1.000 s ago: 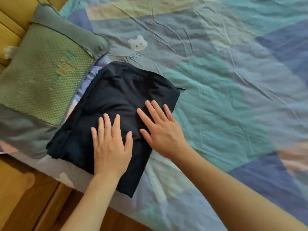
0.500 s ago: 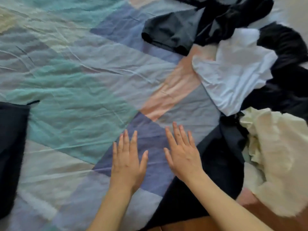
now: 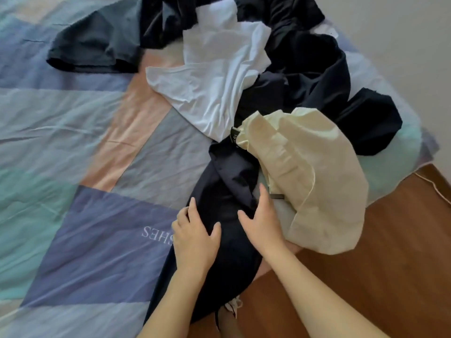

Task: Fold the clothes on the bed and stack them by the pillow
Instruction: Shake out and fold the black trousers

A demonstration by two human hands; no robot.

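Both hands lay on a dark navy garment [image 3: 227, 191] that stretched in a long, loosely twisted band from the pile of clothes down to the near edge of the bed, its lower end hanging over the edge. The left hand [image 3: 195, 237] rested flat on the garment's left side, fingers [image 3: 192, 206] nearly straight and close together, thumb spread out across the cloth. The right hand [image 3: 262, 220] rested on the garment's right side, fingers [image 3: 264, 193] straight and pointing away from the person, thumb spread toward the left hand. Neither hand gripped anything; both simply touched the fabric with open palms.

Just beside the right hand lay a crumpled cream garment [image 3: 314, 186], partly over the bed's edge. Beyond it, a white shirt [image 3: 219, 79] lay rumpled on top of more dark clothes [image 3: 305, 57], and a dark grey T-shirt [image 3: 97, 45] was spread out to the left of the pile. All of these were unfolded, heaped on the far right part of the bed.

The bedsheet [image 3: 73, 142] had large blocks of blue, teal, grey and peach, with printed letters near the left hand. Wooden floor [image 3: 390, 252] showed at lower right, and a pale wall [image 3: 402, 45] at upper right. The pillow was out of view.
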